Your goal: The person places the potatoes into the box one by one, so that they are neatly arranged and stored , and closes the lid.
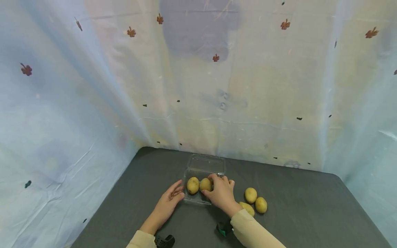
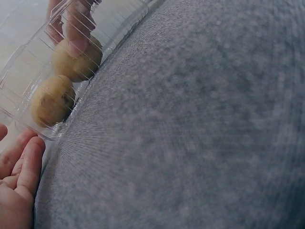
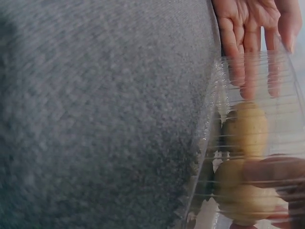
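A clear plastic clamshell box (image 1: 198, 200) sits on the dark table with its lid (image 1: 207, 163) folded back. Inside it lie two potatoes: the left potato (image 1: 193, 185) rests by itself, and the right potato (image 1: 205, 185) is pinched between the thumb and fingers of my right hand (image 1: 222, 193). In the left wrist view those fingers show through the ribbed wall, around the second potato (image 2: 78, 59). My left hand (image 1: 169, 201), fingers fairly straight, touches the box's left side. Through the wall in the right wrist view, the left hand (image 3: 250, 36) appears beyond the potatoes.
Right of the box, three loose potatoes lie on the grey cloth-covered table (image 1: 297, 203): a back potato (image 1: 251, 195), a right potato (image 1: 261, 205), and one potato (image 1: 247, 208) partly behind my right sleeve. A patterned curtain (image 1: 248, 86) hangs behind and beside the table.
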`<state>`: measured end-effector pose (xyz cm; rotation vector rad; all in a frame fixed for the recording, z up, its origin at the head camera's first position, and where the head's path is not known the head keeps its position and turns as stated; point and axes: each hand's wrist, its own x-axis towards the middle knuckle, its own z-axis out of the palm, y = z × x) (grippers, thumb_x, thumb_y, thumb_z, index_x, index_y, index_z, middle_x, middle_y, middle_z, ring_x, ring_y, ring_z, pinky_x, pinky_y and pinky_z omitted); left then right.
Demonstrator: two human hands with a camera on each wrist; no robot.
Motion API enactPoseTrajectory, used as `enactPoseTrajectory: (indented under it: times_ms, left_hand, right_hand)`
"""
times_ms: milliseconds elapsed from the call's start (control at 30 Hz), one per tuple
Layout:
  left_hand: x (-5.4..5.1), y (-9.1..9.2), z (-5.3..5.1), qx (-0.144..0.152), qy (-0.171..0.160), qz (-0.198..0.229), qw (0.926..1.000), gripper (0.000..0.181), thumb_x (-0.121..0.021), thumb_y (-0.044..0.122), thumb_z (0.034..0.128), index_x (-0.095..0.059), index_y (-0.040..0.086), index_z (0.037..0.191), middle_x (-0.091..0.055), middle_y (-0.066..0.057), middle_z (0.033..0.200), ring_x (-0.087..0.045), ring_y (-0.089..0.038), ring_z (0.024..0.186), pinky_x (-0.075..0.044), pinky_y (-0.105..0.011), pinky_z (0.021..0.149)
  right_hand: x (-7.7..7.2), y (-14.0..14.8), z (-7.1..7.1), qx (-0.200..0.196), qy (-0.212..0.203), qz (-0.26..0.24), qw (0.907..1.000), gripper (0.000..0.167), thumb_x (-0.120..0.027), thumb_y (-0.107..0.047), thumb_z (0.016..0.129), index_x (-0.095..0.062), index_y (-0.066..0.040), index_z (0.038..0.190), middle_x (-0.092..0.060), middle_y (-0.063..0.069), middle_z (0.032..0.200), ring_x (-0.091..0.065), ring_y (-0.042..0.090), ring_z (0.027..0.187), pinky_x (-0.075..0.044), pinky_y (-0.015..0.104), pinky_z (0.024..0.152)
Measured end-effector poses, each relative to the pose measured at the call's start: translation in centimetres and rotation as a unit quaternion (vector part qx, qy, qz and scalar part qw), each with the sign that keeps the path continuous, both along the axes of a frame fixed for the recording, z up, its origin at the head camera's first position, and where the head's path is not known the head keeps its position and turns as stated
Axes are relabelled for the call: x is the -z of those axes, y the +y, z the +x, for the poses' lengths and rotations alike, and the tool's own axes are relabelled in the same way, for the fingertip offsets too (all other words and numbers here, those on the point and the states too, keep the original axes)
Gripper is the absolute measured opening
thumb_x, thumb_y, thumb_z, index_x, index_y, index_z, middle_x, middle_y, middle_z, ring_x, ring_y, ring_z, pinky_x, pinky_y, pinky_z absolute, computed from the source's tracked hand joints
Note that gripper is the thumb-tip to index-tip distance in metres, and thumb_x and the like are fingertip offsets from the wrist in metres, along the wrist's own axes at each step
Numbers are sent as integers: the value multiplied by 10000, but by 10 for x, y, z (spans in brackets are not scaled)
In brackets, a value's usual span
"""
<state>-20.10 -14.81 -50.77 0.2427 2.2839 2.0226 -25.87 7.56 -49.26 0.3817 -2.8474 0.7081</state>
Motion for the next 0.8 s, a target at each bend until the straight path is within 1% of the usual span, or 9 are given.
enactPoseTrajectory:
  times_ms: [100,233,333,533,667,800]
  left_hand:
    - [0,0,1,0,-11,-12,10000,586,-548,236,1008,-300,88,1518,-425,-207,1450,-406,-338,1329,-332,-524,1077]
    - [-1,0,1,8,23,4,10000,585,-545,232,1009,-297,81,1517,-422,-211,1451,-401,-340,1332,-330,-528,1077]
    - [-2,1,1,19,31,-7,10000,602,-555,266,1003,-300,82,1516,-421,-208,1452,-405,-336,1331,-332,-527,1076]
    - [-3,1,1,50,24,-39,10000,651,-574,336,983,-300,81,1516,-420,-203,1456,-408,-330,1331,-337,-520,1075]
    - [1,0,-1,74,31,23,10000,667,-580,339,979,-291,73,1518,-414,-210,1458,-400,-336,1336,-332,-520,1078]
    - [9,-1,-5,5,26,52,10000,640,-574,308,988,-291,95,1522,-414,-203,1460,-396,-334,1339,-329,-520,1079]
  right_hand:
    - [0,0,1,14,6,28,10000,484,-804,-410,782,-640,-170,1169,-670,-14,991,-457,209,846,-258,471,780]
    - [0,0,1,41,26,99,9999,488,-785,-436,794,-658,-156,1174,-658,13,1010,-480,229,896,-269,469,780]
    - [0,0,1,69,87,145,9998,496,-776,-450,799,-663,-155,1181,-652,25,1027,-492,239,921,-278,468,776]
    - [0,1,1,95,198,99,9997,494,-781,-443,797,-652,-163,1182,-661,9,1064,-493,223,908,-279,464,781]
    - [0,4,2,26,203,-100,9997,471,-772,-425,815,-650,-167,1189,-653,-7,1084,-501,215,939,-279,462,810]
    - [-6,10,6,-242,228,-537,9980,413,-743,-348,861,-648,-145,1208,-647,8,1124,-520,228,1011,-322,466,878]
